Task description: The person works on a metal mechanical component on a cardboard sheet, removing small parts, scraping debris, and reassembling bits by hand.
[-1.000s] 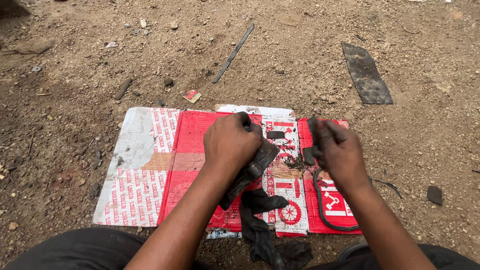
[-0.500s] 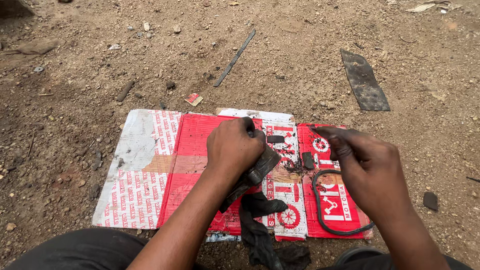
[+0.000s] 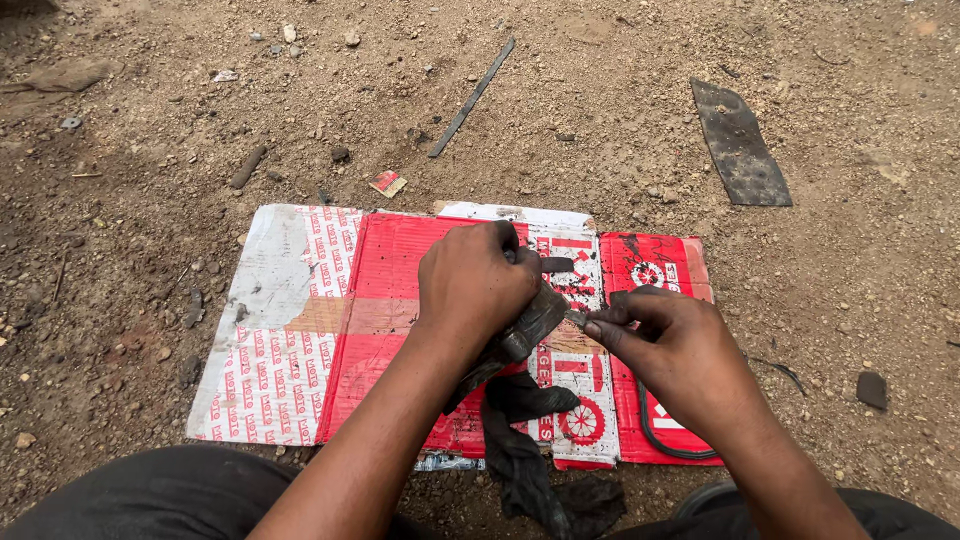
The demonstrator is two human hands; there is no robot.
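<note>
My left hand (image 3: 478,288) is closed around a dirty black rag (image 3: 520,440) and a grey flat piece that sticks out of my fist toward the right. The rag hangs down from the fist onto a flattened red and white cardboard box (image 3: 300,330) lying on the dirt. My right hand (image 3: 672,345) sits just right of the left one, its fingertips pinching something small at the tip of the grey piece. A thin black rubber loop (image 3: 655,445) lies on the cardboard under my right wrist.
Bare dirt ground with small stones surrounds the cardboard. A dark flat strip (image 3: 738,143) lies at the upper right, and a thin metal bar (image 3: 472,98) at the top centre. A small red scrap (image 3: 387,183) sits above the cardboard. My dark-clothed knees show at the bottom edge.
My right hand has moved left and inward, from holding the black loop over the cardboard's right end to pinching at the tip of the piece in my left fist. The left hand stayed put.
</note>
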